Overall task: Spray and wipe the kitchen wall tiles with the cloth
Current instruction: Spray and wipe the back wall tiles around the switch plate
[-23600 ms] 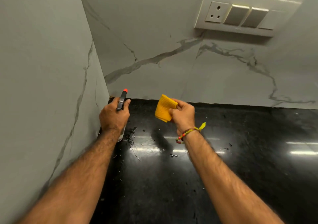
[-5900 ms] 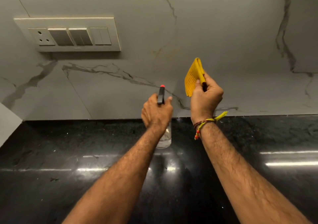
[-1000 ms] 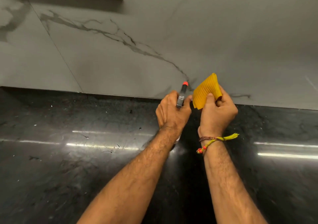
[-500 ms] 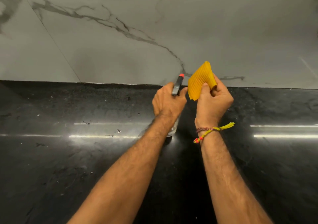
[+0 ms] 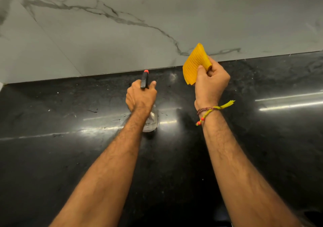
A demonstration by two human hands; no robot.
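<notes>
My left hand (image 5: 141,96) grips the spray bottle (image 5: 151,121), with the fingers curled around its neck. The black nozzle with the red tip (image 5: 145,79) points to 12 o'clock, toward the wall tiles (image 5: 122,40). The clear base of the bottle shows under my wrist, at 5 o'clock from the hand; I cannot tell if it touches the counter (image 5: 52,157) or hangs just above it. My right hand (image 5: 210,83) is at 3 o'clock from the left one, a little higher, and apart from it. It pinches the yellow cloth (image 5: 194,64) between the thumb and the curled fingers. The cloth is folded and ribbed, and it stands up from my fingers toward 11 o'clock, in front of the bottom edge of the tiles; whether it touches them I cannot tell. The tiles are grey marble with dark veins and fill the view from 9 to 3 o'clock. The counter is black and shiny, with small drops near the bottle. A thread bracelet (image 5: 209,110) with a yellow tassel is around my right wrist.
</notes>
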